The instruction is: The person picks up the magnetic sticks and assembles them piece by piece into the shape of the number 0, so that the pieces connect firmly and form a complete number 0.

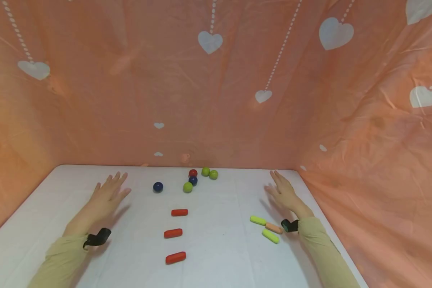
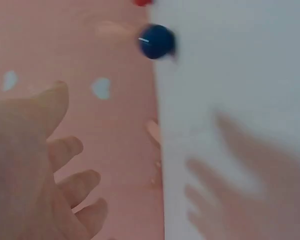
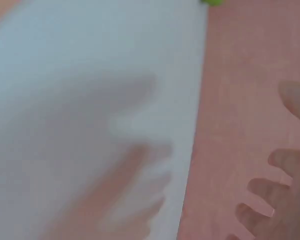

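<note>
Spread fingers mark my left hand (image 1: 106, 198), raised over the left part of the white table and holding nothing. Nearest to it is a dark blue ball (image 1: 158, 187), also seen beyond the thumb as a blue ball (image 2: 156, 41) in the left wrist view. My right hand (image 1: 283, 193) hovers at the right side, fingers extended, with nothing in it. Below it lie two yellow-green sticks (image 1: 258, 220) and an orange stick (image 1: 274, 228), close together. Three red sticks (image 1: 179, 212) lie apart in a column in the middle.
At the back of the table (image 1: 216, 248) sit a red ball (image 1: 193, 173), another blue ball (image 1: 193, 181) and three green balls (image 1: 188, 187). An orange curtain (image 1: 165, 80) with white hearts rises behind the table and along its sides. Both wrists carry black straps.
</note>
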{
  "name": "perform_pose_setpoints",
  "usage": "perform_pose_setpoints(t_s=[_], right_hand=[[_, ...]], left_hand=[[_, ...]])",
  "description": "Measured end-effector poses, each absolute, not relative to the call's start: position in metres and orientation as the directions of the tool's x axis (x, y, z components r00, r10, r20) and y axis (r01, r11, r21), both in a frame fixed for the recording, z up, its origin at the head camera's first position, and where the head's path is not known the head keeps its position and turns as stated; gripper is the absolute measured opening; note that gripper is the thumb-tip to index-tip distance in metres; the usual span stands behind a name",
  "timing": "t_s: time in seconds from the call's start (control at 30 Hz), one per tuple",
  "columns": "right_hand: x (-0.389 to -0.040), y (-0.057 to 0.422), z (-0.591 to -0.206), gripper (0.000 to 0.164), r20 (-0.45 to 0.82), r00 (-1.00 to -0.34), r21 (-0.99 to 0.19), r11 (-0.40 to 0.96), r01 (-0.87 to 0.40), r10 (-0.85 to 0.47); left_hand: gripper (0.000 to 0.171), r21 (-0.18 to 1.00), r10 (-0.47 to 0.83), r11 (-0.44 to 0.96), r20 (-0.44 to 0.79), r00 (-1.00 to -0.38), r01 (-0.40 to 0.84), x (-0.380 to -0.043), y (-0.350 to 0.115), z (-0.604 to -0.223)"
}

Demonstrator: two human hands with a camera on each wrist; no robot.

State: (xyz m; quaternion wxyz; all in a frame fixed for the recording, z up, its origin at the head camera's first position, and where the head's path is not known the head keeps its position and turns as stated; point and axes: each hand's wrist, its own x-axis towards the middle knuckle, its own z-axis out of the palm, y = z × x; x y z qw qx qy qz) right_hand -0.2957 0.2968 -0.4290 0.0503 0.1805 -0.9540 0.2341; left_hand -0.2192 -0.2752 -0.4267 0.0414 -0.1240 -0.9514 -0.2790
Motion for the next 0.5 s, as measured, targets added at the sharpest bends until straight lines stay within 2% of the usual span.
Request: perform_pose_setpoints(t_s=[0.17,0.37,0.5], right_hand=[[-0.294,0.29,-0.42,0.064,0.19,-0.948,-0.669,0.674,-0.315,-0.255],[-0.288,0.277,-0.415,0.05,0.189,-0.965,-0.853,0.455,-0.254,-0.184],[-0.281,0.267,-0.42,0.045,0.127,-0.978,-0.936,0.306,-0.174,-0.165]], left_hand=[[0.062,0.715,0.193,0.64,0.207,-0.959,0.284,-0.213,-0.276,-0.414],[0.049,0.808,0.13,0.489,0.306,-0.943,0.329,-0.202,-0.262,-0.411],[0.045,0.869,0.104,0.391,0.284,-0.953,0.302,-0.193,-0.249,-0.423]])
